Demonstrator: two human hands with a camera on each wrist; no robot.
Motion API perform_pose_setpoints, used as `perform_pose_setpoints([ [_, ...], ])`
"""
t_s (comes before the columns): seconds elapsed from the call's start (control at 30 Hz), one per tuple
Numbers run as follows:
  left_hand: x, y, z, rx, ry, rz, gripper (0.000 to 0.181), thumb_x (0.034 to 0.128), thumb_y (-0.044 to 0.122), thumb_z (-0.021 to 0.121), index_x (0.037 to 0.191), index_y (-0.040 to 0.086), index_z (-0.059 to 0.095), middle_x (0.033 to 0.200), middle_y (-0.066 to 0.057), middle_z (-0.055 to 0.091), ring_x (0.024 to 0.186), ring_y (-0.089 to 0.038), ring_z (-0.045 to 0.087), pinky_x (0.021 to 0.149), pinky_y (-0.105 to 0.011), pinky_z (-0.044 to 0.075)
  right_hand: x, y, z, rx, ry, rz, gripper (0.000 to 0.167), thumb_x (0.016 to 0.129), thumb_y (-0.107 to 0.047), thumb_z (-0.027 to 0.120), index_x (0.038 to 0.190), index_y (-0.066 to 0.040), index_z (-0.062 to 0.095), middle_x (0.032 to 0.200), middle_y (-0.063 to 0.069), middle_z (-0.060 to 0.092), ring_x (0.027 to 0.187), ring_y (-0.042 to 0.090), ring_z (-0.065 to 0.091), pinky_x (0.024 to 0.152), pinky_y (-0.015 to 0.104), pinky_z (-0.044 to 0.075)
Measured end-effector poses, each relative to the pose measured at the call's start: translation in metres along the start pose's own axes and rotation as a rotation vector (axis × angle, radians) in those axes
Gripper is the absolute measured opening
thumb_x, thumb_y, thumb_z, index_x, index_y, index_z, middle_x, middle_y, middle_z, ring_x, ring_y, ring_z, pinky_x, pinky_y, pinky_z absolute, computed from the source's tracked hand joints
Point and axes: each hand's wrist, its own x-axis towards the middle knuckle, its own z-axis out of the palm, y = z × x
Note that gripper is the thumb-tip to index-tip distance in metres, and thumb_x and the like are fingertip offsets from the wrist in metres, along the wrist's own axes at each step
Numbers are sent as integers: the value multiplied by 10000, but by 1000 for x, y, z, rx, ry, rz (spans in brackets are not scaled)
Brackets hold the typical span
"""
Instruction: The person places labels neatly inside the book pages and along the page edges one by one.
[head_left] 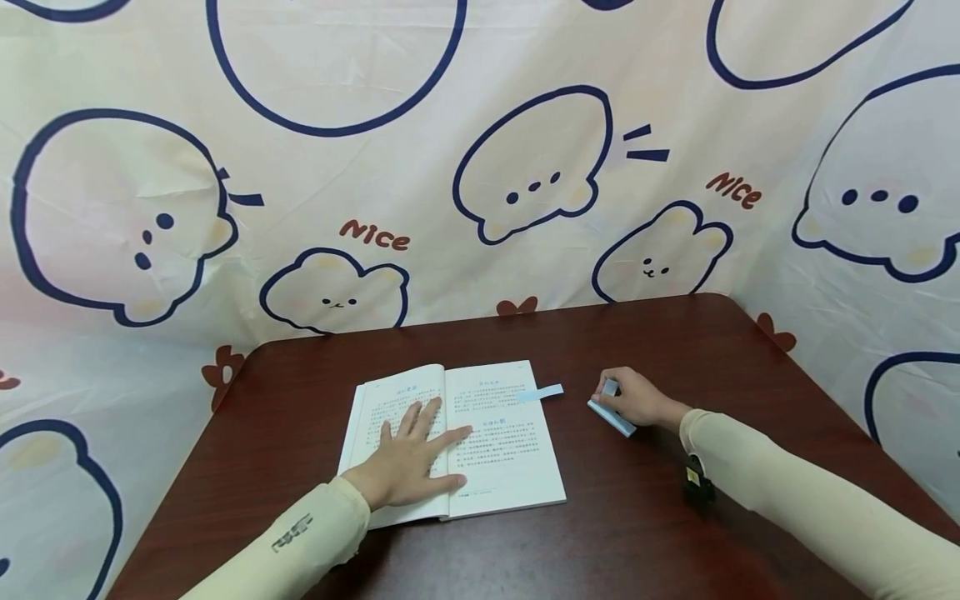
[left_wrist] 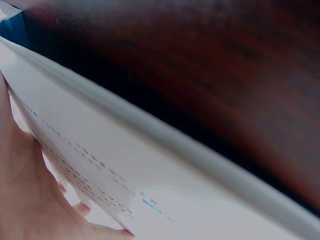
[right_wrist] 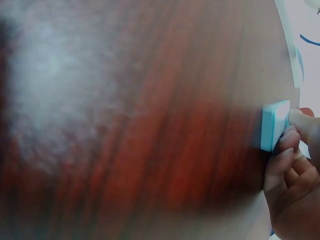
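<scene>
A cloth printed with cartoon animals (head_left: 337, 183) hangs behind the dark brown table (head_left: 262, 450). On the table, left of its middle, lies an open book (head_left: 498, 475). The left hand (head_left: 408, 457) rests across both pages, fingers spread. To the right of the book, the right hand's (head_left: 636, 398) fingers pinch a light-blue pad (head_left: 613, 418). A pale blue strip (head_left: 551, 392) juts past the right page's outer edge, near its far corner.

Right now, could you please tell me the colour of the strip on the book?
Light blue; the strip shows best in the head view.
</scene>
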Motion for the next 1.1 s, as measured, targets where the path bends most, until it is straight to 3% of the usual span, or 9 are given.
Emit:
perform_pose_setpoints([
  [0.13, 0, -1, 1, 0, -1, -5, 714, 920, 741, 471, 1552, 431, 351, 1707, -175, 85, 1546, -504, 120, 1062, -844, 192, 1, 2, 1, 2, 12, 0, 130, 980, -152, 661, 894, -54, 665, 902, 114, 664, 747, 165, 575, 672, 300, 491],
  [0.33, 1, -1, 3, -6, -8, -5, 715, 919, 748, 461, 1553, 441, 344, 1710, -170, 68, 1551, -503, 100, 1068, -844, 179, 2, 3, -6, 71, -90, 5, 211, 903, -189, 765, 985, -31, 653, 842, 68, 606, 683, 156, 537, 604, 279, 476],
  [0.5, 0, -1, 1, -8, -9, -4, 716, 921, 746, 461, 1555, 434, 345, 1709, -174, 69, 1549, -507, 103, 1069, -843, 181, 3, 4, -10, 106, -139, -52, 262, 859, -132, 800, 1019, 1, 641, 834, 63, 604, 700, 145, 530, 639, 250, 465],
  [0.63, 0, -1, 0, -11, -7, -1, 718, 922, 736, 475, 1556, 423, 350, 1706, -183, 79, 1543, -515, 117, 1061, -847, 187, 3, 6, -9, 113, -110, -27, 242, 860, -136, 801, 994, -6, 647, 833, 95, 630, 732, 165, 550, 668, 268, 473],
  [0.87, 1, -1, 1, 1, -7, 3, 715, 924, 737, 466, 1555, 423, 349, 1704, -187, 80, 1544, -513, 114, 1064, -842, 196, 3, 7, -8, 109, -50, 52, 210, 871, -153, 795, 978, -35, 659, 1033, 135, 630, 852, 204, 523, 744, 306, 434],
  [1.1, 1, -1, 1, 6, -1, 7, 713, 922, 744, 463, 1551, 425, 357, 1701, -191, 92, 1543, -513, 120, 1063, -841, 200, 1, 9, -6, 107, -21, 66, 150, 891, -177, 778, 937, -54, 707, 1021, 149, 646, 855, 211, 537, 737, 305, 445],
])
